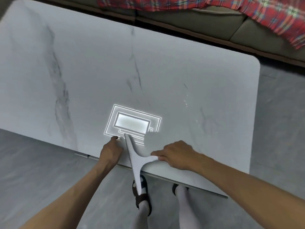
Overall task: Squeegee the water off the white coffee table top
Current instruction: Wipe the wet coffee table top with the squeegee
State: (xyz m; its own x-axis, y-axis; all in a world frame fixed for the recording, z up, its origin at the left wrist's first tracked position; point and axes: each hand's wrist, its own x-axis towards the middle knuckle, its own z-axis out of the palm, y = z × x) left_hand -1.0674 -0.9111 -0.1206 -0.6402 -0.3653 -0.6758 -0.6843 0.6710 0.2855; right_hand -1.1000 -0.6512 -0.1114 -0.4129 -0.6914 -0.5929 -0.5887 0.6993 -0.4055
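A white marble-patterned coffee table top fills most of the view. A white T-shaped squeegee lies across its near edge, the long blade running from the table out over the floor. My right hand is closed around the squeegee's handle at the near edge. My left hand rests on the table just left of the blade's far end, fingers curled against the surface. A few bright water droplets glint on the right part of the top. A ceiling light's reflection shines just beyond the hands.
A grey sofa with a red plaid cloth runs along the table's far side. Grey tiled floor lies on the near side and to the right. My feet in sandals stand under the near edge.
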